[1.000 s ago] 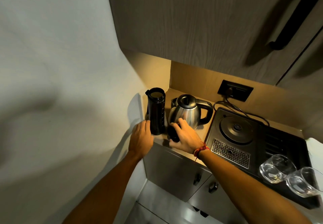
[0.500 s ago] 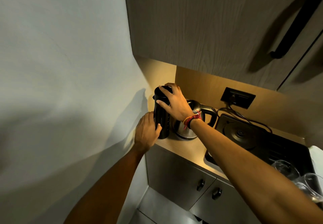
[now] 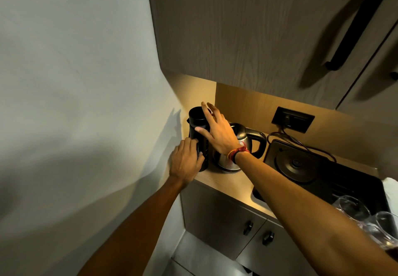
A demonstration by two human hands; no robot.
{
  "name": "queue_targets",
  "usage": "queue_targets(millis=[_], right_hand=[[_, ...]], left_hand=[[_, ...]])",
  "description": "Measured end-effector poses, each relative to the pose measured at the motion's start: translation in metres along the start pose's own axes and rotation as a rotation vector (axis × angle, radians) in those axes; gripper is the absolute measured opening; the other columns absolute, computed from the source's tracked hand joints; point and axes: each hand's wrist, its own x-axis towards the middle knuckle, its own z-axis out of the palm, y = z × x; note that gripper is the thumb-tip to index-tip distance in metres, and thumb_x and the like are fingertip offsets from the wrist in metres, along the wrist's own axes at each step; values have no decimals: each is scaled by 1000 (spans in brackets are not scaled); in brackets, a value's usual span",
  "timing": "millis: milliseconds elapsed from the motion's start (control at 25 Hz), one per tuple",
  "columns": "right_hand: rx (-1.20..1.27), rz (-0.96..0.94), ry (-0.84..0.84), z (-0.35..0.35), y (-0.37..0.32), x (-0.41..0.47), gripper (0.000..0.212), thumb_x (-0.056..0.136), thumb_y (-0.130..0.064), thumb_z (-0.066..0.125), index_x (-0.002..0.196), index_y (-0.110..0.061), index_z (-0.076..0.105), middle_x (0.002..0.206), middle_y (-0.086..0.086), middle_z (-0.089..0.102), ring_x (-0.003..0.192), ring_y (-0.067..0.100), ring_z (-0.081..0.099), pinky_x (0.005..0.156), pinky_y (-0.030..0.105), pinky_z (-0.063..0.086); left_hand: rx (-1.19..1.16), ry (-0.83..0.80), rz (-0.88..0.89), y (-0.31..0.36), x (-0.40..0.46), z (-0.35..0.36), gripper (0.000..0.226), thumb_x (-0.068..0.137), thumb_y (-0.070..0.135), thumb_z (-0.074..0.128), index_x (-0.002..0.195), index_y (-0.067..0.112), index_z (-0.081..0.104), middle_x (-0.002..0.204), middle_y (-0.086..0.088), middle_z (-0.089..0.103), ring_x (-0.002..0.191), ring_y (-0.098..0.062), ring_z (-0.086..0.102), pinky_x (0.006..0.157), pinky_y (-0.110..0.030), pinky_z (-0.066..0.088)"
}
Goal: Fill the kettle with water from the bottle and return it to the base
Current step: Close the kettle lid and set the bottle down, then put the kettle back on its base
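Note:
A tall black bottle (image 3: 197,123) stands upright on the wooden counter (image 3: 226,183) in the left corner by the wall. My left hand (image 3: 186,160) grips its lower part. My right hand (image 3: 217,133) is at the bottle's upper right side, fingers spread, thumb against the bottle; it holds nothing. The steel kettle (image 3: 244,139) with a black handle stands on the counter just right of the bottle, partly hidden behind my right wrist. Its round black base (image 3: 295,166) is empty, further right on a black tray (image 3: 344,181).
Two clear glasses (image 3: 353,207) lie on the tray's right end. A wall socket (image 3: 293,119) with a cord sits behind the base. An upper cupboard with a long black handle (image 3: 357,21) hangs low overhead. The wall closes in on the left.
My right hand brought a black cap from the counter up to the bottle's top, then spread its fingers and slid to the bottle's right side. My left hand keeps hold of the bottle.

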Motion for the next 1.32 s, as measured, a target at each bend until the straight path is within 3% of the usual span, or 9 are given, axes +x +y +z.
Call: queue_targets(millis=[160,240,360,480,600,760,920,1080,1320], right_hand=[[-177,144,25,-1,59,-44,69,98,-58,25,154,-16,18,158,9,28,142,26,32,115,41,35],[-233,232,-36,-11,95,-59,68,99,-55,26,152,-12,25,155,12,33,141,29,35,116,43,34],[-251,314,-196,-30,135,-60,57,99,-40,40,146,-10,33,142,14,44,126,35,47,101,45,44],[-185,370,-290,-41,150,-54,30,93,-17,51,122,-9,47,120,15,51,108,37,55,82,45,46],[-78,413,-302,-44,151,-55,26,89,-8,54,114,-7,47,117,18,56,105,37,58,82,45,47],[-62,411,-231,-43,150,-63,26,87,-6,55,111,-3,48,116,22,56,106,41,57,84,47,46],[-84,459,-134,-62,158,-77,5,87,1,54,90,-3,52,92,17,57,88,36,56,72,30,39],[-104,417,-24,-96,175,-84,27,84,-5,57,110,-3,49,113,19,56,102,41,57,82,47,47],[-126,506,79,-145,211,-110,30,84,-2,56,114,-5,53,119,18,57,103,38,58,82,41,46]], left_hand=[[-84,-22,217,41,10,6,39,92,36,56,122,12,50,110,-8,55,97,-20,54,77,-33,53],[-191,-100,261,66,27,11,51,91,36,60,131,11,43,122,-10,51,106,-21,53,84,-35,56],[-284,-240,156,94,71,16,78,87,42,67,146,8,31,143,-14,40,127,-30,44,101,-42,48],[-197,-479,-29,102,114,26,110,78,56,73,154,4,12,160,-23,20,146,-41,17,118,-50,24],[-105,-703,-130,106,122,42,136,64,64,81,156,7,-1,162,-25,6,149,-45,3,119,-55,15],[-61,-628,-135,111,123,50,141,49,67,88,154,8,15,158,-26,20,144,-46,17,115,-57,28],[-177,-594,-160,125,129,48,137,42,66,90,150,10,25,156,-22,25,144,-45,18,112,-57,31],[-277,-469,-70,163,138,41,120,41,63,90,134,10,37,138,-18,37,133,-42,27,101,-54,39],[-359,-393,84,229,152,35,111,41,66,90,125,9,43,124,-15,41,119,-35,36,92,-49,43]])
